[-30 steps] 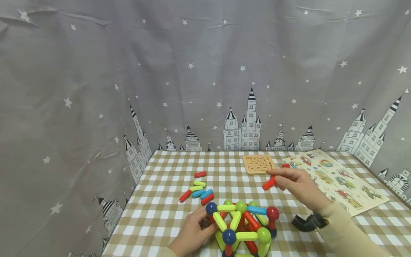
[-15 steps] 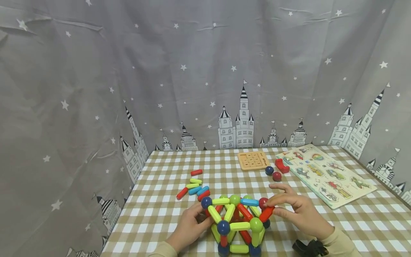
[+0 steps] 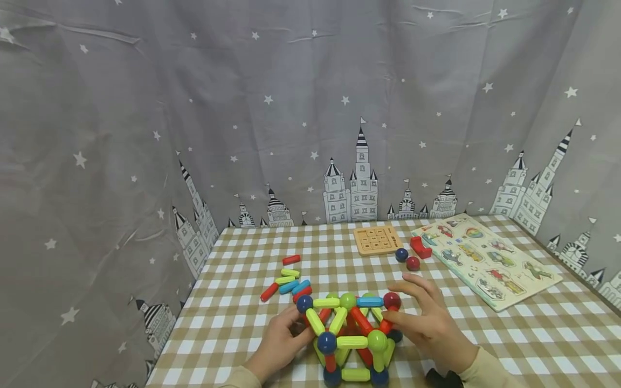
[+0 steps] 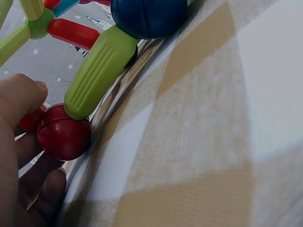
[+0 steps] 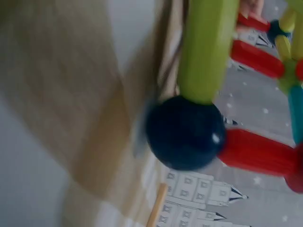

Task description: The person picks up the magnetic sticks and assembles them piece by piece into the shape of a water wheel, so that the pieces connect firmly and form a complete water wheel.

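A frame of magnetic sticks and balls stands on the checked cloth, low in the head view; a light green stick [image 3: 352, 341] spans its front. My left hand [image 3: 278, 339] grips its left side. In the left wrist view, thumb and fingers surround a red stick [image 4: 32, 119] beside a dark red ball [image 4: 64, 132]. My right hand [image 3: 434, 328] is at the right side, fingers spread, the lowest touching a red stick [image 3: 386, 325]. That stick slants between a red ball [image 3: 392, 300] and a green ball [image 3: 377, 340]. In the right wrist view a dark blue ball [image 5: 185, 133] hides the fingers.
Several loose sticks, including a red one [image 3: 269, 292], lie left behind the frame. Farther back are a wooden number puzzle [image 3: 377, 240], a blue ball [image 3: 401, 255], a red ball [image 3: 413, 263], a red curved block [image 3: 420, 247] and a picture board [image 3: 485, 258]. A grey curtain [image 3: 271, 134] hangs behind.
My right hand has brought the red stick from the right to the frame's right side, where it now joins two balls. Its fingers have spread apart. My left hand stays on the frame.
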`<act>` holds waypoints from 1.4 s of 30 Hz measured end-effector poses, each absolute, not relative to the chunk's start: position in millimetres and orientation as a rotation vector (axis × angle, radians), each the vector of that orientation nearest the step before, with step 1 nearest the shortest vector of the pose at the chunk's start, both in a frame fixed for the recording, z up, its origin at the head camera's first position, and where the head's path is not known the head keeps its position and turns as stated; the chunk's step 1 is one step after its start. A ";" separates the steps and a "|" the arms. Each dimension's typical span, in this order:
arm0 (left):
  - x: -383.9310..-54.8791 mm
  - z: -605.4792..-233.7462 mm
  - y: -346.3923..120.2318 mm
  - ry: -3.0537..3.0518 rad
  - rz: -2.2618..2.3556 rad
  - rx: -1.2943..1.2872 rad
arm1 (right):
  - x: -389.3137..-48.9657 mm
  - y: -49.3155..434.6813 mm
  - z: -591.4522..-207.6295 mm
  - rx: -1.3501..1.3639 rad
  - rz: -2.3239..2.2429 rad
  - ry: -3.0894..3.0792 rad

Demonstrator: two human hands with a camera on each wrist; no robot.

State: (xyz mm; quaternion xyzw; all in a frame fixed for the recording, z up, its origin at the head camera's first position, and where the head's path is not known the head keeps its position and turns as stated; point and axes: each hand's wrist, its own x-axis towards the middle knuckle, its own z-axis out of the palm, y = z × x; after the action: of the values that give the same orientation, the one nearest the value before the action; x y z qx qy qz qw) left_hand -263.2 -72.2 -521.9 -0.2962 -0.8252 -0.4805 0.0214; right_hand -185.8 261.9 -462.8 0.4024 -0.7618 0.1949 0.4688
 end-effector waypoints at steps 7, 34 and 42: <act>-261.5 -520.4 -71.7 -2.530 -1.552 -0.930 | -189.6 259.4 -470.1 0.989 0.508 -1.891; -256.2 -513.2 -67.5 -2.438 -1.506 -0.885 | -192.5 270.1 -490.6 0.441 1.649 -2.386; -257.2 -514.7 -65.5 -2.412 -1.509 -0.916 | -191.9 276.9 -493.3 0.545 1.665 -2.357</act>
State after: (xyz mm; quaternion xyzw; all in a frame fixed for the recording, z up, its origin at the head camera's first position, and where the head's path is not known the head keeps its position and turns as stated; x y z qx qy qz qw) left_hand -257.2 -65.5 -514.7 -0.3057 -0.8047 -0.5032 0.0762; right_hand -191.9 276.9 -493.3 0.1845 -0.7984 0.5639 0.1025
